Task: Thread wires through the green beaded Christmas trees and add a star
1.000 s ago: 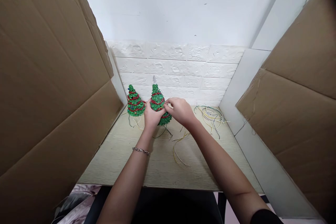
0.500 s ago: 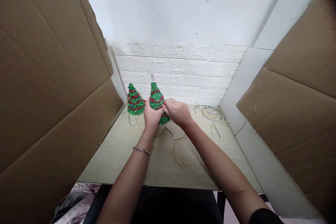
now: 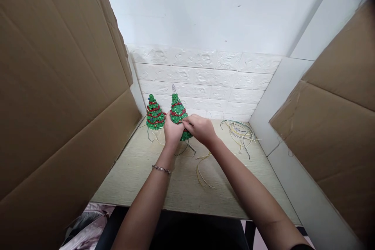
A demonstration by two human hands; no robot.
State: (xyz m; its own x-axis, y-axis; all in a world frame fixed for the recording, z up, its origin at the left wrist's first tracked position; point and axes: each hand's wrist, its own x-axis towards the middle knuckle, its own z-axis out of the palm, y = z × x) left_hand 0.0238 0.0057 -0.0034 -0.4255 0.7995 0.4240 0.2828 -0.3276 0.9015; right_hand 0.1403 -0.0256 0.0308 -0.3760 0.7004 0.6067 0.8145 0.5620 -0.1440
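Note:
A small green tree [image 3: 178, 110] with red garland and a clear pointed top stands upright between my hands. My left hand [image 3: 173, 131] is wrapped round its near left side, the wrist wearing a chain bracelet. On the tree's right side, my right hand [image 3: 200, 128] is closed in a pinch; what its fingertips hold is too small to make out. Left of my hands stands a second green tree [image 3: 155, 119] with red garland and small coloured balls. Dark wire ends show below the held tree.
Coiled yellow, white and dark wires [image 3: 241, 132] lie at the table's back right. Loose thin wires [image 3: 199, 172] lie nearer, between my forearms. Cardboard panels [image 3: 58, 86] flank both sides, and a white brick-patterned wall [image 3: 205, 74] rises behind the table [image 3: 140, 179].
The whole view has shifted slightly, so everything appears a little further right. Both hands keep nearly the same places on the tree.

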